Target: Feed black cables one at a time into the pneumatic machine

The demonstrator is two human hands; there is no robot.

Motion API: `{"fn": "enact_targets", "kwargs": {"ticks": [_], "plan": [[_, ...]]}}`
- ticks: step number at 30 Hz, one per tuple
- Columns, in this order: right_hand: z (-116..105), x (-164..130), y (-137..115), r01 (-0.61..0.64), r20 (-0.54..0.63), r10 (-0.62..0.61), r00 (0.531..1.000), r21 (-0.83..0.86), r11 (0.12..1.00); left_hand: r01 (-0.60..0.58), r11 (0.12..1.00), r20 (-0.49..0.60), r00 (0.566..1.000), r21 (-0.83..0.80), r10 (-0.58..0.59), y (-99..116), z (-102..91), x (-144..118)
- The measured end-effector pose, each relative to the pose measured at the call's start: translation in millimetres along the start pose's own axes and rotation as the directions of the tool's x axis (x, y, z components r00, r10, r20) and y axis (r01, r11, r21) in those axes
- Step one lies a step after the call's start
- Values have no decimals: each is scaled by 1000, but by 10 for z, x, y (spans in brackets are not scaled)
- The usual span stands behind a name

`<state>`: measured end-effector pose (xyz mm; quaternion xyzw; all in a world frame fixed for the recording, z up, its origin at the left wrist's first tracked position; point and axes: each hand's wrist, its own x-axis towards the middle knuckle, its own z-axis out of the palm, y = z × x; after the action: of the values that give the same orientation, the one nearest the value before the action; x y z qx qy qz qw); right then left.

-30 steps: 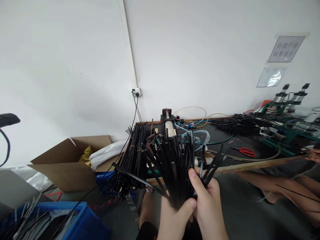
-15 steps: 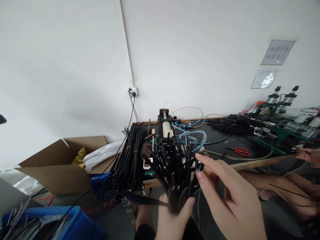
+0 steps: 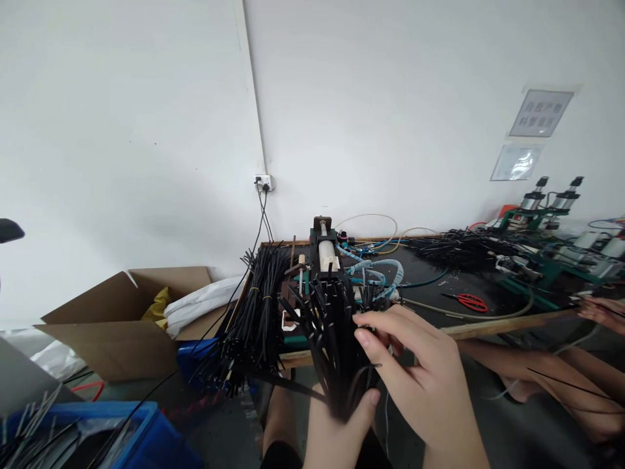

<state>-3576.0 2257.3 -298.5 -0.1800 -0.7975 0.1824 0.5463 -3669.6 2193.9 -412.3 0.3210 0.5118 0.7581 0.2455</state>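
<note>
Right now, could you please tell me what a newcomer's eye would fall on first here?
Probably the black strands fanning up from the left hand, low in the middle, with the right hand at their right side. Next might come the red-handled scissors lying on the dark bench to the right, then the open box at the left.
</note>
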Motion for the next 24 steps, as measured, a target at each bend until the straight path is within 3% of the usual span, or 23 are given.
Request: {"fn": "enact_targets", "kwargs": {"ticks": [4, 12, 18, 24], "plan": [[51, -3, 1, -4, -48, 7, 999, 67, 998, -12, 999, -9, 1000, 46, 12, -21, -24, 17], [225, 15, -1, -40, -284, 75, 956, 128, 991, 66, 998, -49, 997, -2, -66, -177, -7, -60], [94, 57, 8, 48, -248, -3, 969, 178, 983, -52, 998, 17, 999, 37, 52, -156, -62, 9], [-95, 132, 100, -11, 34, 4, 999, 195, 981, -100, 986, 175, 982, 132, 76, -147, -164, 79]]}}
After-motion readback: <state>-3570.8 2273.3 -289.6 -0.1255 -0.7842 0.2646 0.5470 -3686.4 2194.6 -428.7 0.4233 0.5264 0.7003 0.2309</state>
